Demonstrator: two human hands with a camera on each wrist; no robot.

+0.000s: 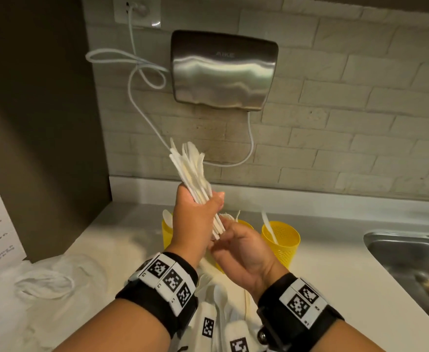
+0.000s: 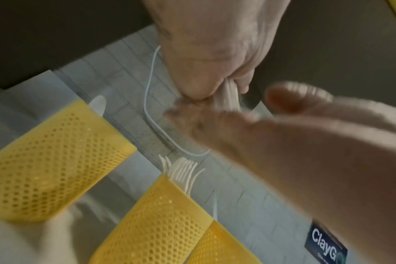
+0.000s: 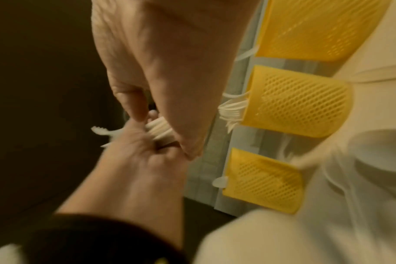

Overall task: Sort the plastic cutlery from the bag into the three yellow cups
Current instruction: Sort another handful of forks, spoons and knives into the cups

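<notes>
I see my left hand (image 1: 195,219) raised above the middle cup (image 3: 298,101), its fingers wrapped around a bundle of white plastic knives (image 1: 195,174) that fans upward toward the wall dryer (image 1: 223,69). My right hand (image 1: 241,250) sits just below the left one, with its fingers curled at the lower ends of the knife handles; I cannot tell whether it actually pinches them.

Relative to the middle cup, which holds a cluster of forks (image 2: 181,171):
- the left cup (image 1: 166,231) stands just beside it and holds one spoon (image 1: 167,216);
- the right cup (image 1: 282,242) stands on its other side, toward the sink (image 1: 411,257), and holds one knife (image 1: 269,227);
- the crumpled clear bag (image 1: 43,280) lies on the desk (image 1: 335,275) well to its left;
- loose white cutlery (image 1: 219,295) lies on the desk in front of it, below my wrists.
</notes>
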